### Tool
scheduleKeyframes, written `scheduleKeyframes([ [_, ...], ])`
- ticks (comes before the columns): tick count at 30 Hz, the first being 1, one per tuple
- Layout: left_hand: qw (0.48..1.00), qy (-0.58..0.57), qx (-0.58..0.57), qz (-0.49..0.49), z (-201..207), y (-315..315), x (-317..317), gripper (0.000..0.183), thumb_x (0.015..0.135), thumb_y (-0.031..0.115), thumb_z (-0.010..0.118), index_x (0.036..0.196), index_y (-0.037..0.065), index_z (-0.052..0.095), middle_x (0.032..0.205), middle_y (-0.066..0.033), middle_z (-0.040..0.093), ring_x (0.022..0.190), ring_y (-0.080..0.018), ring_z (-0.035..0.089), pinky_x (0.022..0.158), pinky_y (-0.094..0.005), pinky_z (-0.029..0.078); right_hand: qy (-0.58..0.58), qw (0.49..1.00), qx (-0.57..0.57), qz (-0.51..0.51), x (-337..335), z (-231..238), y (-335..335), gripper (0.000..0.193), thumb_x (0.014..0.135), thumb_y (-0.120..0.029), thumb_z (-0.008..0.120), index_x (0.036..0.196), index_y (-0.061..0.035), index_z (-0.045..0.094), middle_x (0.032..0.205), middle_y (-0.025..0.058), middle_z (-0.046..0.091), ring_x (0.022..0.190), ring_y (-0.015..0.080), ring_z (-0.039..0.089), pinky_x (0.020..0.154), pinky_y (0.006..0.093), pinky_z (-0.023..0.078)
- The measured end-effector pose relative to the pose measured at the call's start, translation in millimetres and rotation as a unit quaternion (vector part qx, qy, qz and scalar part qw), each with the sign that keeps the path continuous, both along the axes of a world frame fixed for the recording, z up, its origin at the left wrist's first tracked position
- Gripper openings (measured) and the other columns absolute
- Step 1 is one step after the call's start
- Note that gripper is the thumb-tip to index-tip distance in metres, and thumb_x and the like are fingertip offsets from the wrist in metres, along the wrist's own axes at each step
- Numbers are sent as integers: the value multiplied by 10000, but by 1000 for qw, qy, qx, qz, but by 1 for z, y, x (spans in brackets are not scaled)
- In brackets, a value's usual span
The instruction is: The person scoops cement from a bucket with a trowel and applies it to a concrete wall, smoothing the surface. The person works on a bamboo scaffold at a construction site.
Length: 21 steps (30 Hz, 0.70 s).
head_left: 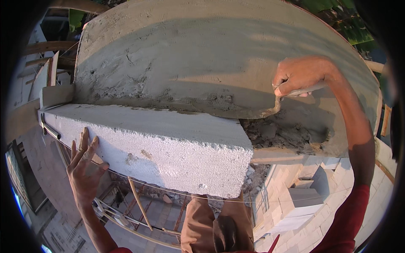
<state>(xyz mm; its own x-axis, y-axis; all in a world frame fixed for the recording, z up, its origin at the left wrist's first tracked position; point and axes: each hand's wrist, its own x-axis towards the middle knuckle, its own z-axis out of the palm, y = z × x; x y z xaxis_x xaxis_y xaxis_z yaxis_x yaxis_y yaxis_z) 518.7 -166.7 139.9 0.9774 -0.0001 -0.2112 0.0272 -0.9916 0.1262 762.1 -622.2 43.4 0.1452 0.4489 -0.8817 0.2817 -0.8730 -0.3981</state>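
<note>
A long, pale aerated concrete block [181,156] lies along the near edge of a grey mortar-covered slab [202,55]. My left hand [85,170] rests its outstretched fingers on the block's near face, toward the left end. Above the slab, my right hand [300,76] is closed around a trowel [270,111], whose handle is mostly hidden in the fist. The mortar-smeared blade lies low along the block's far edge, near its right end. Wet, lumpy mortar [291,134] sits just right of the block. More mortar fills the seam behind it.
A smaller grey block [57,95] stands at the block's left end, beside a short metal tube [52,131]. Thin string crosses below the block. Far below are wooden poles [140,203], stacked pale blocks [301,204] and rubble. Green leaves hang at the upper right.
</note>
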Motion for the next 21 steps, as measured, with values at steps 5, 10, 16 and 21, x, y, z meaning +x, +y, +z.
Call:
scheduleKeyframes([
  [5,1000,-1,-24,11,0,-1,-2,700,651,325,851,1318,193,682,1474,-124,550,1424,-300,465,1224,-567,269,-103,987,113,-52,-3,-12,36,327,888,-308,630,884,6,720,574,66,530,503,195,554,531,411,442],
  [10,1000,-5,-15,-4,-1,0,-1,723,635,276,860,1328,190,676,1481,-118,544,1430,-297,459,1224,-569,267,-119,978,169,3,-8,-50,103,320,917,-253,602,726,-1,650,477,51,452,435,179,499,451,416,378],
  [16,1000,-5,-14,22,-3,-1,-4,749,607,202,863,1332,185,674,1491,-111,536,1435,-293,454,1226,-565,269,-71,992,90,44,-7,-31,61,249,853,-235,629,744,-16,676,492,54,496,443,191,526,459,436,375],
  [21,1000,-2,-9,21,-3,-3,-3,765,595,157,857,1336,181,671,1500,-107,528,1438,-293,449,1230,-562,267,-59,997,-5,44,-15,1,0,245,841,-247,641,780,-21,714,577,114,594,550,230,624,541,415,449],
])
